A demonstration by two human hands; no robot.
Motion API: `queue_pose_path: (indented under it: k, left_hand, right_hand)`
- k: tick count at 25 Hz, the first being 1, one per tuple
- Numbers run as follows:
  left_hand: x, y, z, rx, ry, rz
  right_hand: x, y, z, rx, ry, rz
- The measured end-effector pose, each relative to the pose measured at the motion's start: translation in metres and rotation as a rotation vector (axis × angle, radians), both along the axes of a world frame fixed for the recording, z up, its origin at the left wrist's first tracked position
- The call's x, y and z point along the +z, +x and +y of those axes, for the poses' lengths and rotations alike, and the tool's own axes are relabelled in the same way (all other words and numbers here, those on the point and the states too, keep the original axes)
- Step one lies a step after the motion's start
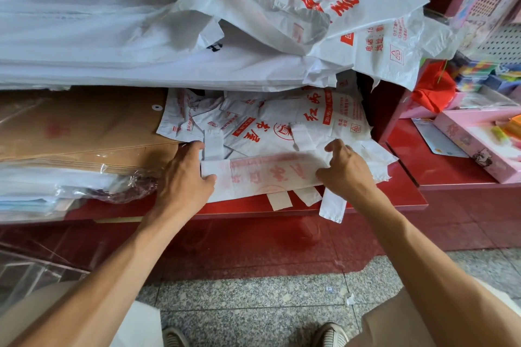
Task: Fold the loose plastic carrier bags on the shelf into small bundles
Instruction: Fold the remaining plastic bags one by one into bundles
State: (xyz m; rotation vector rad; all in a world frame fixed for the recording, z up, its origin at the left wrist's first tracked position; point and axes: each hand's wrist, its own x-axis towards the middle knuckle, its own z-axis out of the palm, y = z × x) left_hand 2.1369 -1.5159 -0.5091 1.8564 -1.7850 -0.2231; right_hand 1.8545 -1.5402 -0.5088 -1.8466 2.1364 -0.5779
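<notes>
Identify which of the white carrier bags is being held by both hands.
The flattened bag at the shelf's front edge: left hand and right hand grip its ends, while the other bags lie untouched behind and above.

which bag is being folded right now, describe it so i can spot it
On the red shelf, at the front edge, lies a white bag pinched between the left hand and right hand. Unlike its neighbours, its red print looks faint and washed out.
</notes>
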Motion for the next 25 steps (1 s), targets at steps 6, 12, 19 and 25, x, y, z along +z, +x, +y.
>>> queue_pose_path:
  k: [6,12,19,25]
  left_hand:
    - [-0.012,-0.027,0.009,-0.481,0.113,-0.222]
    - [0.005,-0.018,0.004,-0.385,0.211,-0.236]
    - [0.013,-0.006,-0.004,-0.152,0.202,0.088]
    - [0.014,0.006,-0.008,0.032,0.354,0.513]
  right_hand:
    - [-0.02,0.036,0.017,0.617,-0.115,0.171]
    - [-0.001,0.014,0.005,0.512,0.209,0.178]
    - [0.012,0.0,-0.001,0.24,-0.091,-0.163]
    - [0.022,-0.007,0.004,-0.078,0.207,-0.497]
